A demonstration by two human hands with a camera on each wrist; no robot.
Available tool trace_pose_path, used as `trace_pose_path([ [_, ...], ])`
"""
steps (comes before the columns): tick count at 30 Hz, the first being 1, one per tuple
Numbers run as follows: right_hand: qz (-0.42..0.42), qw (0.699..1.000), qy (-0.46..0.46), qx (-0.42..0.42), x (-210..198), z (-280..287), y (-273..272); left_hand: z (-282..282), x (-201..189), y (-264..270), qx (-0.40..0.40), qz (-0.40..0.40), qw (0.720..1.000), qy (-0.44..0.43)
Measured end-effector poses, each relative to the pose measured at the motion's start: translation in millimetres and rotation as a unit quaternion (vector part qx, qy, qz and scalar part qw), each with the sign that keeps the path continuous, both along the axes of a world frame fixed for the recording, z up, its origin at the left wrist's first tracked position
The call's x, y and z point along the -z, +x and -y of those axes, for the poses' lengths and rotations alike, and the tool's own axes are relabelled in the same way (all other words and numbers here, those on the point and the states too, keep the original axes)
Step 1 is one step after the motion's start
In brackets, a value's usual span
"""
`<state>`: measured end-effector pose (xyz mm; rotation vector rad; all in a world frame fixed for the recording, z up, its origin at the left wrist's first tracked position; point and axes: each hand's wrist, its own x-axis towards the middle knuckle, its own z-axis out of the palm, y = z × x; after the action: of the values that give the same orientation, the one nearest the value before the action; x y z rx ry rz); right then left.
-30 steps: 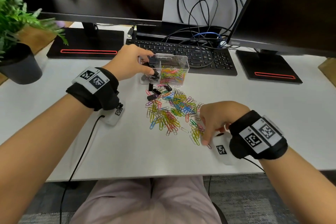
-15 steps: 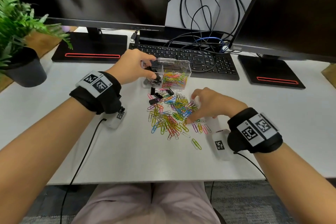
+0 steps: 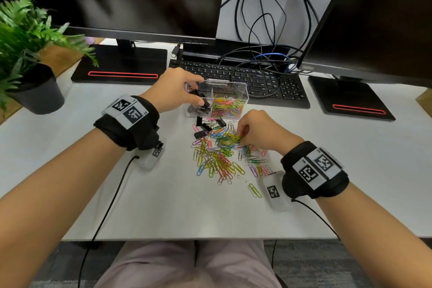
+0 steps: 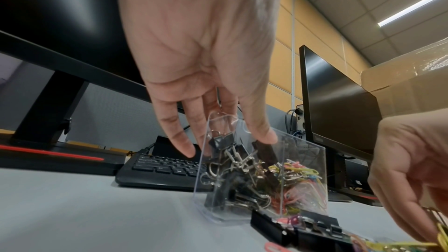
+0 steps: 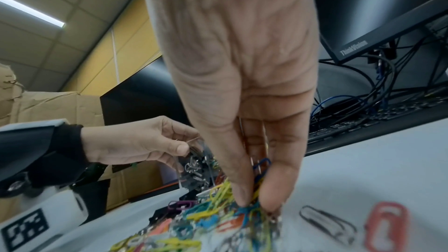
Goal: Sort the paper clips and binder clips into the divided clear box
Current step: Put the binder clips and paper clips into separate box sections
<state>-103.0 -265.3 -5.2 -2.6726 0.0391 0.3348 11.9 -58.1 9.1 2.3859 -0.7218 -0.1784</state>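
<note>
At ten o'clock on the worktop (image 3: 117, 206) stands a potted plant (image 3: 28, 58). My left hand (image 3: 174, 90) has its grip on the left end of the divided clear box (image 3: 233, 87), thumb on the near wall and fingers over the rim. Black binder clips (image 4: 232, 162) fill its left compartment, coloured paper clips its right. Towards six o'clock from the box lie a few loose binder clips (image 3: 203, 127), then the scattered paper clips (image 3: 217, 159). My right hand (image 3: 259, 131) pinches a bunch of paper clips (image 5: 252, 204) at the pile's three o'clock edge.
</note>
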Motion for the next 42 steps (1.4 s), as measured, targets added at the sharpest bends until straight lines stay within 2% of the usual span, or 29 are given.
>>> trace_pose_path([
  [3, 0.006, 0.999, 0.039, 0.011, -2.1, 5.3, 3.4, 0.0, 0.8, 0.4, 0.001, -0.001, 1.0, -0.002],
  [9, 0.034, 0.988, 0.128, 0.084, -17.8, 14.1, 13.6, 0.0, 2.0, 1.9, -0.001, -0.004, 1.0, -0.007],
  [16, 0.112, 0.965, 0.196, 0.13, -44.3, 19.1, 36.3, -0.2, 2.4, 2.9, -0.001, -0.013, 1.0, -0.012],
  [21, 0.132, 0.953, 0.23, 0.146, -56.1, 15.8, 54.4, -0.8, 3.8, 3.6, -0.002, -0.013, 1.0, -0.013],
  [26, 0.169, 0.948, 0.219, 0.158, -51.8, 8.9, 68.5, -0.7, 4.4, 4.8, -0.001, -0.006, 1.0, -0.006],
  [33, 0.178, 0.967, 0.13, 0.128, -34.7, 5.8, 70.2, -1.3, 7.4, 6.8, -0.005, -0.004, 1.0, -0.008],
  [37, 0.19, 0.967, 0.11, 0.13, -35.1, 4.9, 64.6, -1.6, 8.4, 7.9, -0.007, -0.003, 1.0, -0.007],
  [39, 0.18, 0.973, 0.108, 0.098, -37.5, 0.7, 58.3, -1.6, 8.0, 7.8, -0.007, -0.004, 1.0, -0.005],
  [42, 0.135, 0.989, 0.056, 0.023, -38.6, -8.9, 49.6, -1.2, 7.0, 6.8, -0.005, -0.001, 1.0, -0.003],
])
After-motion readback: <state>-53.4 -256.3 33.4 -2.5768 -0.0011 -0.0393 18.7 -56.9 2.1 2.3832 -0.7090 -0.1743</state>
